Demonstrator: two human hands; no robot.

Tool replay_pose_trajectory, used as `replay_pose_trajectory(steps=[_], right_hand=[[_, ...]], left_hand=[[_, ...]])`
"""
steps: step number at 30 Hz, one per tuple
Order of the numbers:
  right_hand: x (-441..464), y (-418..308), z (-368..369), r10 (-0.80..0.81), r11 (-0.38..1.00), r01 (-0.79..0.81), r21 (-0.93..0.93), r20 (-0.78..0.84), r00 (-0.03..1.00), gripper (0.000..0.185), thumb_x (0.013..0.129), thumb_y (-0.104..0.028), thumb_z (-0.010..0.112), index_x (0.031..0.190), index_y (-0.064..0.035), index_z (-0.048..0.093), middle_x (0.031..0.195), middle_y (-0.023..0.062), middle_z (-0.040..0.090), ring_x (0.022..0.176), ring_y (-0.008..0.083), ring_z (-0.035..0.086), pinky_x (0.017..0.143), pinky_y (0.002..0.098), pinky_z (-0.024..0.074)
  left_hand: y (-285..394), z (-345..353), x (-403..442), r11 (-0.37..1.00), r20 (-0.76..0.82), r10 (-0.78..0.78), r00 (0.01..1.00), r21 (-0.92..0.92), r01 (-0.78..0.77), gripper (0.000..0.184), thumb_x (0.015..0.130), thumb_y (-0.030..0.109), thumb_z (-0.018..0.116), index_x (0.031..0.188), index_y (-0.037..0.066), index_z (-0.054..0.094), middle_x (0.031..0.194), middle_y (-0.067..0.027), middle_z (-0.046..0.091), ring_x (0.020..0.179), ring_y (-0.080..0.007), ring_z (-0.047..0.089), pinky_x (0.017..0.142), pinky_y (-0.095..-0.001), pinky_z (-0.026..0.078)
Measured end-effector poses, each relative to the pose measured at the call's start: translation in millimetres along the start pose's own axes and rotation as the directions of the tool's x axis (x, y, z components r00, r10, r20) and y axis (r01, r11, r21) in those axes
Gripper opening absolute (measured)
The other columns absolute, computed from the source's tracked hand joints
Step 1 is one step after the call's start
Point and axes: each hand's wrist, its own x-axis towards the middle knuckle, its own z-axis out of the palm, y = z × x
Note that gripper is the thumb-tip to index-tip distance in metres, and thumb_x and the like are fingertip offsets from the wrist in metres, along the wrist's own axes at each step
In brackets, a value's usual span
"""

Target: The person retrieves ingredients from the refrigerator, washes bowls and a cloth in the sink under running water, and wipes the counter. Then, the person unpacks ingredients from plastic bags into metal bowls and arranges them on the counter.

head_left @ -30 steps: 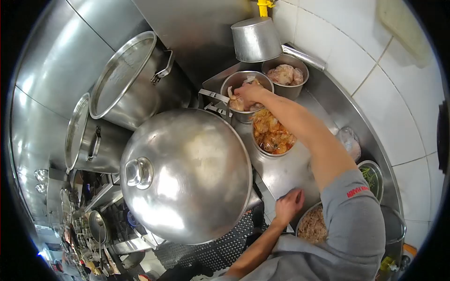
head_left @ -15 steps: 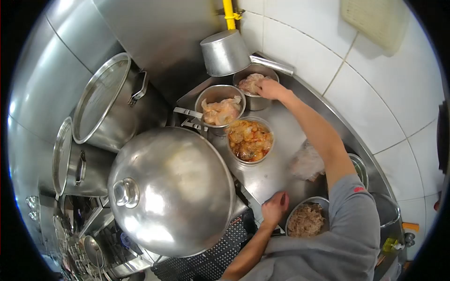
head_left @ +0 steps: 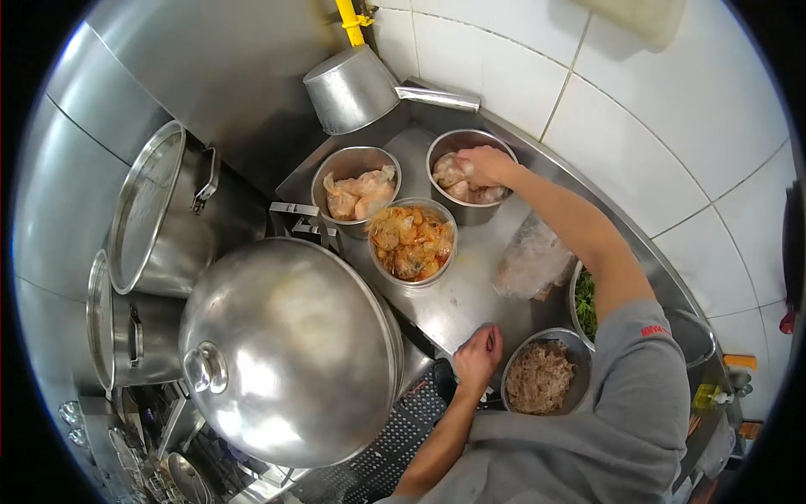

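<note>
My right hand reaches into a steel pot at the back of the counter. Its fingers are closed on a pale, raw-looking piece of meat that seems wrapped in clear plastic; the fingertips are partly hidden. My left hand hovers by the counter's front edge, fingers curled in and nothing visible in them. Just right of it stands a metal bowl of shredded brown food. Left of the right hand are a pot of bagged pale meat and a round container of orange-red sauced food.
A big domed lid fills the front left, with tall lidded stockpots behind. An upturned saucepan sits at the back corner. A clear plastic bag and a bowl of green leaves lie under my right arm.
The pot under my right hand has shifted right and nearer, out from beside the upturned saucepan, with the hand still in it. The camera view has shifted slightly. My left hand stays curled.
</note>
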Motion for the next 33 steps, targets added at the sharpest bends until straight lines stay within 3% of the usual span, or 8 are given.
replay_pose_trajectory(steps=[7, 10, 14, 16, 18, 23, 29, 33], right_hand=[[-31.7, 28.1, -6.3, -0.072, 0.995, 0.067, -0.073, -0.066, 0.995, 0.059, 0.063, -0.021, 0.074, 0.121, -0.0184, 0.060, 0.101, 0.0130, 0.067, 0.094, 0.0316, 0.064, 0.082, 0.0429, 0.0518], [-52.7, 21.0, -34.3, 0.091, 0.994, -0.106, 0.041, 0.278, 0.956, 0.060, 0.063, -0.023, 0.074, 0.121, -0.0175, 0.060, 0.098, 0.0138, 0.067, 0.094, 0.0312, 0.064, 0.079, 0.0426, 0.0514], [-62.3, -17.6, -69.2, -0.103, 0.987, 0.112, -0.117, 0.083, 0.991, 0.042, 0.068, -0.021, 0.073, 0.108, -0.0120, 0.065, 0.101, 0.0118, 0.067, 0.093, 0.0315, 0.064, 0.077, 0.0408, 0.0516], [-27.0, -37.6, -57.6, -0.375, 0.916, 0.399, 0.023, -0.302, 0.877, 0.033, 0.070, -0.019, 0.071, 0.102, -0.0105, 0.067, 0.103, 0.0116, 0.067, 0.093, 0.0310, 0.064, 0.078, 0.0411, 0.0519], [22.7, -67.0, -32.2, -0.724, 0.598, 0.797, -0.081, -0.481, 0.495, 0.029, 0.071, -0.018, 0.069, 0.099, -0.0121, 0.068, 0.104, 0.0116, 0.066, 0.094, 0.0301, 0.063, 0.081, 0.0415, 0.0512], [51.0, -101.2, 2.0, -0.617, 0.780, 0.583, -0.227, -0.121, 0.778, 0.017, 0.074, -0.026, 0.069, 0.088, -0.0167, 0.071, 0.089, 0.0094, 0.069, 0.092, 0.0313, 0.064, 0.082, 0.0435, 0.0484], [24.2, -60.1, -15.8, -0.418, 0.827, 0.336, -0.451, -0.093, 0.904, 0.022, 0.074, -0.037, 0.071, 0.086, -0.0181, 0.071, 0.083, 0.0047, 0.068, 0.087, 0.0260, 0.063, 0.077, 0.0442, 0.0446], [-7.0, -48.6, -14.7, -0.204, 0.919, 0.064, -0.388, -0.331, 0.921, 0.026, 0.078, -0.034, 0.070, 0.090, -0.0108, 0.069, 0.082, 0.0097, 0.067, 0.085, 0.0263, 0.064, 0.077, 0.0434, 0.0452]], left_hand=[[0.2, -0.7, -0.6, 0.999, -0.024, 0.010, 1.000, -0.031, -0.011, 0.005, 0.081, 0.016, 0.067, 0.078, 0.013, 0.064, 0.061, -0.0027, 0.059, 0.049, -0.0208, 0.059, 0.047, -0.0322, 0.048], [-1.3, -0.7, 0.3, 0.999, -0.002, 0.001, 1.000, -0.040, -0.001, 0.005, 0.081, 0.017, 0.067, 0.079, 0.013, 0.064, 0.061, -0.0025, 0.059, 0.049, -0.0207, 0.059, 0.047, -0.0322, 0.048], [-7.6, 3.8, -4.8, 1.000, 0.027, -0.007, 1.000, -0.020, 0.008, 0.005, 0.080, 0.017, 0.067, 0.080, 0.013, 0.064, 0.061, -0.0024, 0.060, 0.050, -0.0209, 0.060, 0.048, -0.0323, 0.049], [-4.8, 1.0, -3.7, 1.000, 0.004, 0.007, 1.000, -0.016, -0.007, 0.005, 0.080, 0.018, 0.067, 0.080, 0.014, 0.064, 0.061, -0.0023, 0.060, 0.050, -0.0207, 0.060, 0.048, -0.0325, 0.049], [-1.5, -0.7, -3.0, 1.000, 0.005, 0.010, 1.000, -0.014, -0.010, 0.005, 0.080, 0.018, 0.068, 0.080, 0.014, 0.065, 0.061, -0.0023, 0.061, 0.050, -0.0206, 0.060, 0.048, -0.0327, 0.049], [-6.8, 2.7, -1.9, 1.000, -0.006, -0.001, 1.000, -0.025, 0.001, 0.005, 0.080, 0.019, 0.068, 0.081, 0.016, 0.064, 0.059, -0.0018, 0.061, 0.049, -0.0213, 0.061, 0.047, -0.0333, 0.049], [-4.5, 1.7, -3.3, 1.000, -0.014, 0.022, 1.000, 0.020, -0.022, 0.007, 0.079, 0.017, 0.068, 0.079, 0.012, 0.063, 0.063, -0.0033, 0.062, 0.051, -0.0221, 0.062, 0.048, -0.0331, 0.050], [-6.7, 5.1, -4.0, 0.998, -0.061, 0.049, 0.997, -0.024, -0.051, 0.004, 0.080, 0.014, 0.067, 0.079, 0.012, 0.064, 0.061, -0.0041, 0.061, 0.050, -0.0224, 0.061, 0.047, -0.0335, 0.049]])
